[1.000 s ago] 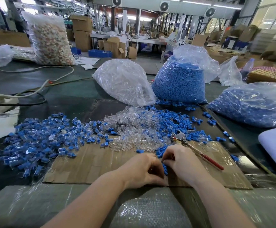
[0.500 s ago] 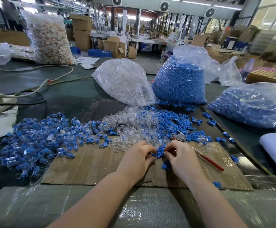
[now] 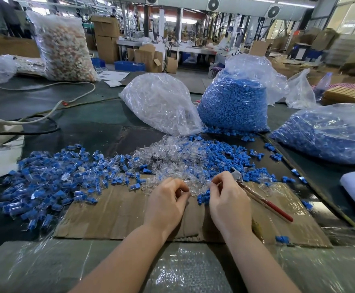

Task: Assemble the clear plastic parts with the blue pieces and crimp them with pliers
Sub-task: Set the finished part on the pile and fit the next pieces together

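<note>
Clear plastic parts [image 3: 176, 159] lie heaped at the cardboard sheet's [image 3: 113, 212] far edge, loose blue pieces [image 3: 221, 157] to their right. Left hand [image 3: 166, 204] and right hand [image 3: 227, 199], fingers curled, each appear to pinch a clear part; grip partly hidden. Pliers [image 3: 261, 197] lie just right of the right hand. Bare cardboard near left. Bags [image 3: 233, 102] stand farther.

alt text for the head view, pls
Two hands, left and right, pick at clear parts on cardboard. Red-handled pliers lie unused beside the right hand; assembled pieces are heaped left, with bags of blue pieces behind.
</note>
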A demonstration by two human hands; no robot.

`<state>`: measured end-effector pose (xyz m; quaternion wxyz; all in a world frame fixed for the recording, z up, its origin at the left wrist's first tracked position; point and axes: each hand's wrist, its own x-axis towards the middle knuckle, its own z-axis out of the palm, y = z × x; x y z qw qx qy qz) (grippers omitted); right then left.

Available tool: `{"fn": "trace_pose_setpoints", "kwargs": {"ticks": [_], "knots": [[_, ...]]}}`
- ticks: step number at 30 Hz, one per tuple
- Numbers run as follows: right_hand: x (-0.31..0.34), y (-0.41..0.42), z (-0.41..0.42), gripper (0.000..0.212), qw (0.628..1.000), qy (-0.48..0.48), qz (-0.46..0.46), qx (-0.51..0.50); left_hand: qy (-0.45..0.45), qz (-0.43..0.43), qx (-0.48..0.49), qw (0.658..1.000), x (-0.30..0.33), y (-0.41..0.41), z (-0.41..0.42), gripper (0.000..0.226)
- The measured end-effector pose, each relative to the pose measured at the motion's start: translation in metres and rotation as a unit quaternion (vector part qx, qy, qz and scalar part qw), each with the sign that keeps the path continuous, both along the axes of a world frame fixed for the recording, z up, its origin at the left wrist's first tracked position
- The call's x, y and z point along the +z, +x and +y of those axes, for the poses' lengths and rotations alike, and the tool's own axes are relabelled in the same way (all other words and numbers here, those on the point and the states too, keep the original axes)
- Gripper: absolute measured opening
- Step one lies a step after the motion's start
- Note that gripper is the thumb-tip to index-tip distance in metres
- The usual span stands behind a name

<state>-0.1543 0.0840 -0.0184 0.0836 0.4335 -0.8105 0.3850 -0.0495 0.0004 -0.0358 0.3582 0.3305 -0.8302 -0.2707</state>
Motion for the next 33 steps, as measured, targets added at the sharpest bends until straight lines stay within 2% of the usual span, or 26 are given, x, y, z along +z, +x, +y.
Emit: {"fn": "trace_pose_setpoints", "kwargs": {"ticks": [5,12,16,22,33], "knots": [[0.001,-0.001,0.002,0.008,0.997,0.069,-0.009,0.033,0.010,0.017,0.024,1.000,-0.001,0.000,0.000,0.004],[0.000,0.003,-0.009,0.011,0.998,0.009,-0.029,0.058,0.003,0.041,0.105,0.994,-0.005,-0.002,-0.003,0.010],[-0.008,0.007,-0.014,0.013,0.998,0.002,-0.009,0.062,-0.003,0.001,0.089,0.996,-0.009,-0.004,-0.005,0.025],[-0.017,0.006,-0.013,0.010,0.999,-0.005,0.006,0.052,-0.008,-0.007,0.080,0.997,-0.008,-0.004,-0.007,0.017],[-0.021,0.010,-0.009,0.006,0.998,-0.005,0.033,0.052,-0.021,-0.009,0.091,0.996,-0.012,-0.002,-0.004,0.015]]}}
